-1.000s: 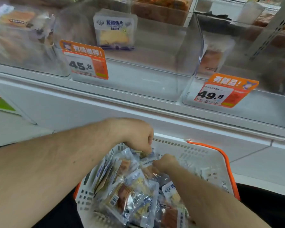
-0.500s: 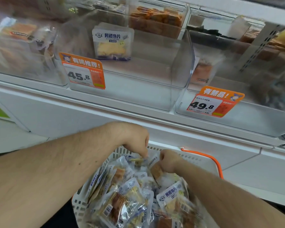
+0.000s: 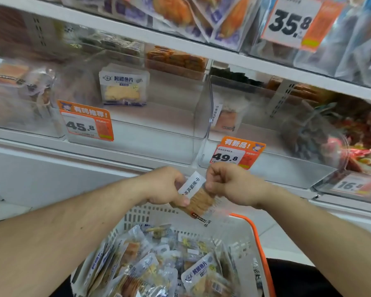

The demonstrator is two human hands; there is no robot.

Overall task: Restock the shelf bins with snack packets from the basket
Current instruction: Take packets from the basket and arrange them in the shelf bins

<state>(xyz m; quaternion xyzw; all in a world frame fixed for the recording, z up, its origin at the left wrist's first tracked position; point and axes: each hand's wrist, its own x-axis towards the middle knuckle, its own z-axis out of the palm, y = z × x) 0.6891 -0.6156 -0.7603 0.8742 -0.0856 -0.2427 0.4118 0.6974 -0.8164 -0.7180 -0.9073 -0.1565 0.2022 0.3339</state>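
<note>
my left hand [image 3: 166, 186] and right hand [image 3: 227, 183] both pinch one snack packet [image 3: 196, 197], fingers curled round its edges, held above the white basket [image 3: 240, 234] w/ the orange handle [image 3: 260, 249]. more packets [image 3: 159, 264] lie piled in the basket below. in front is a white shelf [image 3: 94, 155] w/ clear bins: the middle bin [image 3: 137, 133] has a single packet [image 3: 123, 85] standing at the back & a 45.8 price tag [image 3: 86, 123] on its front; the bin [image 3: 266, 166] right of it has a 49.8 tag [image 3: 238, 154] & one packet [image 3: 224, 116] inside. upper shelf bins hold more bags, w/ a 35.8 tag [image 3: 291, 20]. far right bin is full of red-wrapped stuff [image 3: 362, 138], blurry.
</note>
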